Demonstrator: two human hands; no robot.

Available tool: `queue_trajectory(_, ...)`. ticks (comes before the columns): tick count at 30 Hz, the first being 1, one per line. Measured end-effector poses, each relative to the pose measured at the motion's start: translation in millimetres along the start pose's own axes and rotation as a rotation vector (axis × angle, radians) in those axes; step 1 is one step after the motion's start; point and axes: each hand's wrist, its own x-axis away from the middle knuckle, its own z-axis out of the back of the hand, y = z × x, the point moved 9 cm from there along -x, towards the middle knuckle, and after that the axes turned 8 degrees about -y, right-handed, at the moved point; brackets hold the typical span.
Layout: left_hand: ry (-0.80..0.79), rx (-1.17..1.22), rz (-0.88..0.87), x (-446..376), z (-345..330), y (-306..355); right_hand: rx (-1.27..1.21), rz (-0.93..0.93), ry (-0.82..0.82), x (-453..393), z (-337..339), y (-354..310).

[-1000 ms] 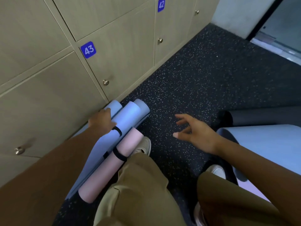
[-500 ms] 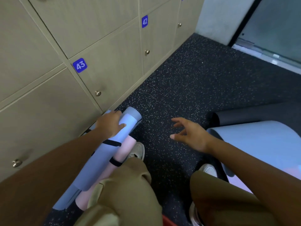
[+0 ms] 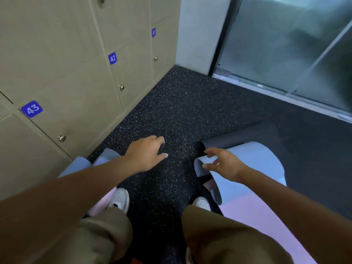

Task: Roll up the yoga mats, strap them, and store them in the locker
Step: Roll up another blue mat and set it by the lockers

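Rolled blue yoga mats (image 3: 80, 164) lie on the floor against the lockers (image 3: 72, 77) at the left, largely hidden under my left forearm. A rolled pink mat (image 3: 103, 201) shows beside my left shoe. My left hand (image 3: 146, 153) hovers over the speckled floor, fingers apart, holding nothing. My right hand (image 3: 224, 164) is open just above the curled end of a loose blue mat (image 3: 253, 168) at the right. Behind that lies a dark grey mat (image 3: 238, 140), partly unrolled. A pink mat surface (image 3: 266, 221) spreads at the lower right.
The locker doors numbered 43 (image 3: 32, 109), 42 (image 3: 112, 58) and 41 (image 3: 153, 32) are shut, each with a small round knob. A frosted glass partition (image 3: 285, 50) runs along the far right. My knees and white shoes (image 3: 120, 199) fill the bottom.
My left hand has let go of the rolled blue mat and moved right over the floor. My right hand has shifted to the curled blue mat. The view has swung to the right.
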Motion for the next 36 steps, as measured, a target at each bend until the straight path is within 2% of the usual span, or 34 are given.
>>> queue_trajectory(4,-0.053,0.031,-0.038,-8.3,-26.8,41.6,0.042,-0.140,0.027,-2.3,-3.0,75.1)
queue_trajectory(7,-0.088,0.051,-0.043,-13.7,-49.4,55.2,0.180,-0.218,0.025,-13.1,-19.1,116.8)
queue_trajectory(12,-0.130,0.101,0.015,-16.6,-77.5,51.9,0.345,-0.304,-0.019,-42.3,-60.7,149.9)
queue_trajectory(16,-0.161,0.177,0.067,-20.4,-87.8,40.8,0.487,-0.408,-0.126,-60.5,-95.9,169.1)
queue_trajectory(21,-0.197,0.122,0.042,-22.4,-89.6,41.8,0.518,-0.498,-0.094,-67.5,-109.6,179.5)
queue_trajectory(25,-0.220,0.133,0.065,-21.9,-92.1,35.8,0.432,-0.537,-0.056,-62.7,-106.4,184.3)
queue_trajectory(28,-0.224,0.155,0.079,-19.9,-91.4,35.4,0.447,-0.517,-0.022,-56.6,-99.9,179.8)
queue_trajectory(36,-0.175,0.177,0.057,-6.5,-73.5,46.5,0.611,-0.465,0.137,-20.6,-19.2,145.2)
